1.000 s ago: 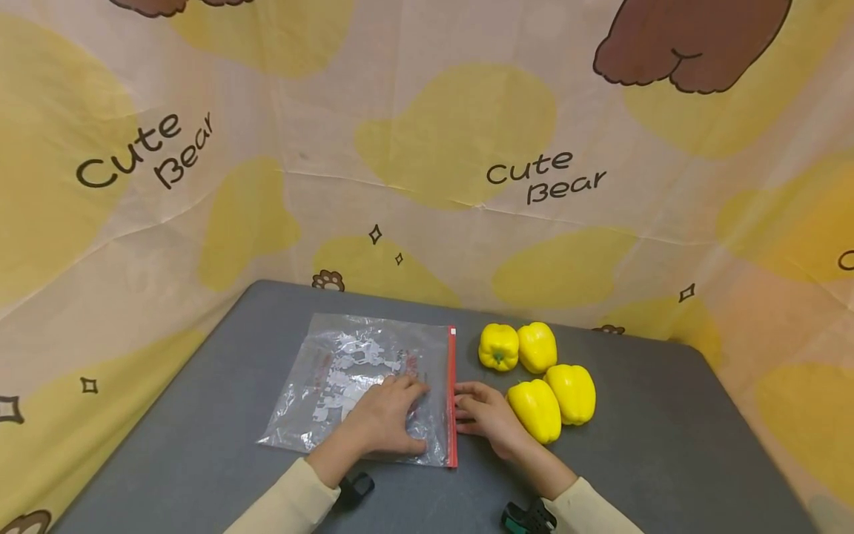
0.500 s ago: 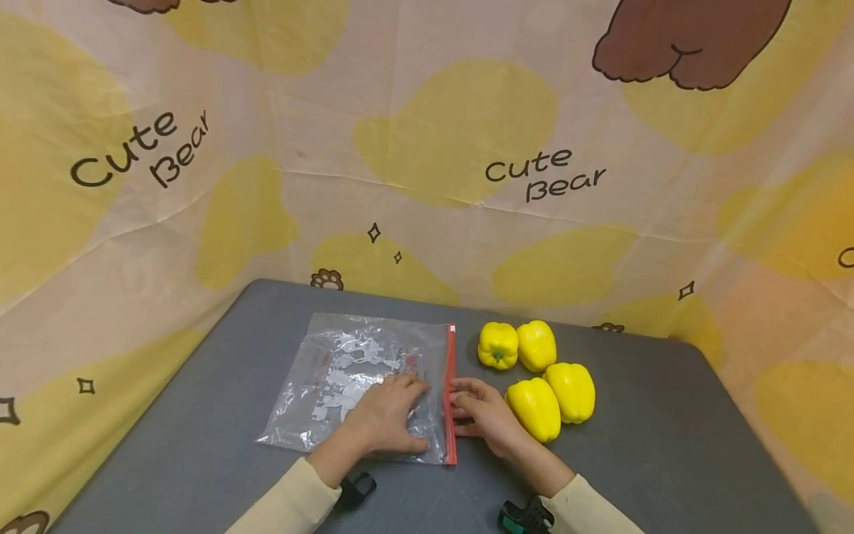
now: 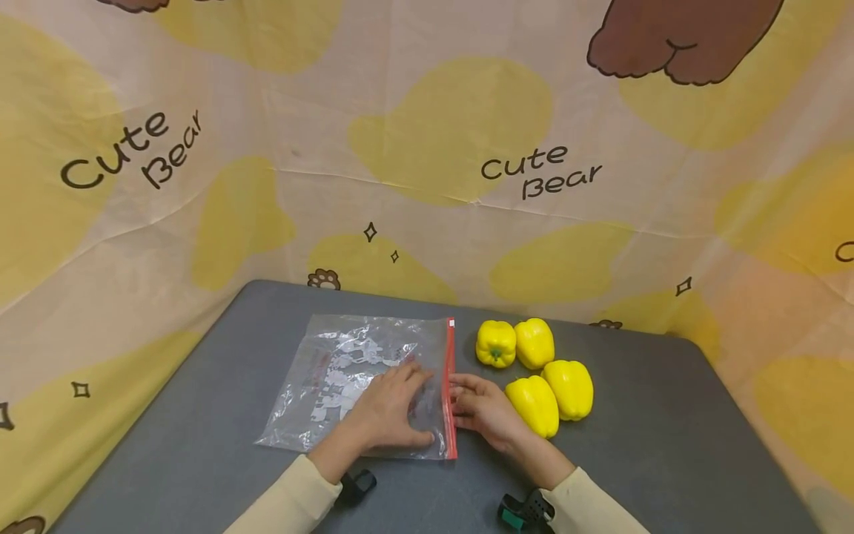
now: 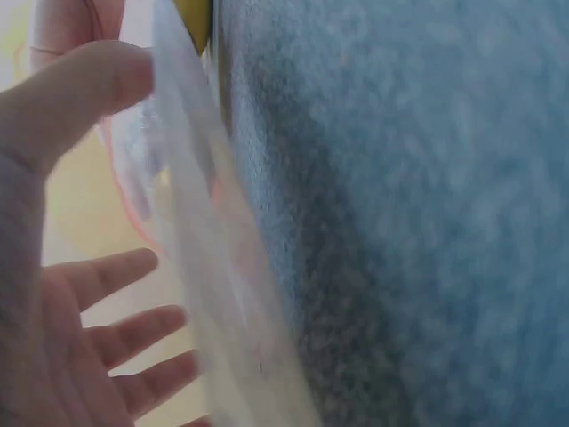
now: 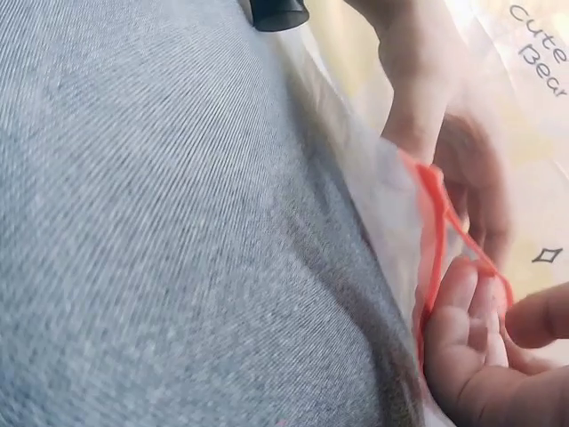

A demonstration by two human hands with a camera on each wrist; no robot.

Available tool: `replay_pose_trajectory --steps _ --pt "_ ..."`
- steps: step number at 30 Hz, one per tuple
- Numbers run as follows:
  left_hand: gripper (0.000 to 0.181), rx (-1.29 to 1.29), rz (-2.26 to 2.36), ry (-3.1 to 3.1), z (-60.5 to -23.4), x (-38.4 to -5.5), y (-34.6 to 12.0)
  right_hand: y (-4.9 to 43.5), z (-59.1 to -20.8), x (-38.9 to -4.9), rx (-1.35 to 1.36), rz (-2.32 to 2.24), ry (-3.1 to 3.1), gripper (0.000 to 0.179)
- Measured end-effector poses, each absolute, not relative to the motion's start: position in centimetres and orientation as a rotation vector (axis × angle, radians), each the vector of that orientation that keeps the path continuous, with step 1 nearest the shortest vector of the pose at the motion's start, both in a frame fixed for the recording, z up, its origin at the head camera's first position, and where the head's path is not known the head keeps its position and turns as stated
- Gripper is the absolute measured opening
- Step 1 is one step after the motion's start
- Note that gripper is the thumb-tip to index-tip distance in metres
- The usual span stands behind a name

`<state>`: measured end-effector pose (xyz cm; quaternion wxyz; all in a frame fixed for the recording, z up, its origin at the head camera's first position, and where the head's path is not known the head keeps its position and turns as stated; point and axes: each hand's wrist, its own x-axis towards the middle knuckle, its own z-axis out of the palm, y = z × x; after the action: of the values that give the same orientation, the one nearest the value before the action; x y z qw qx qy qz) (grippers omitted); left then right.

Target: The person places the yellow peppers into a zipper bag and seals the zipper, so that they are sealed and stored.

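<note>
A clear plastic zip bag (image 3: 296, 393) with white print lies flat on the dark grey table, its red zip edge (image 3: 450, 348) facing right. My left hand (image 3: 387, 411) rests on the bag near that edge, fingers and thumb spread; the left wrist view shows the thumb (image 4: 98, 84) against the plastic. At the red edge is my right hand (image 3: 494, 419). In the right wrist view two red strips (image 5: 433, 222) stand apart, and the right fingers (image 5: 453, 329) lie between them, with one strip running between fingers and thumb.
Several yellow bell peppers (image 3: 534, 406) sit in a cluster just right of my right hand. The grey table (image 3: 667, 445) ends at the back against a printed cloth (image 3: 427, 133). Black wrist cameras (image 3: 527, 512) hang below both sleeves.
The bag's red edge has bowed slightly left and its strips look more parted. My left fingers have slid a little toward that edge. The head view has shifted slightly; the peppers lie as before.
</note>
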<state>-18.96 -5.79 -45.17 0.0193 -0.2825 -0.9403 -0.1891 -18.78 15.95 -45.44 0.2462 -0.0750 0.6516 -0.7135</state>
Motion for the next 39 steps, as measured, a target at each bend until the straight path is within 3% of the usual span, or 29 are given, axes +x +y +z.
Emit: replay_pose_trajectory --steps 12,39 --pt "0.102 -0.918 -0.633 -2.921 -45.1 -19.6 -6.1 15.7 -46.0 -18.9 -0.233 -1.94 1.855 0.053" --pt "0.094 -0.956 -0.785 -2.758 -45.1 -20.1 -6.2 16.0 -46.4 -19.2 -0.334 -1.942 1.798 0.068"
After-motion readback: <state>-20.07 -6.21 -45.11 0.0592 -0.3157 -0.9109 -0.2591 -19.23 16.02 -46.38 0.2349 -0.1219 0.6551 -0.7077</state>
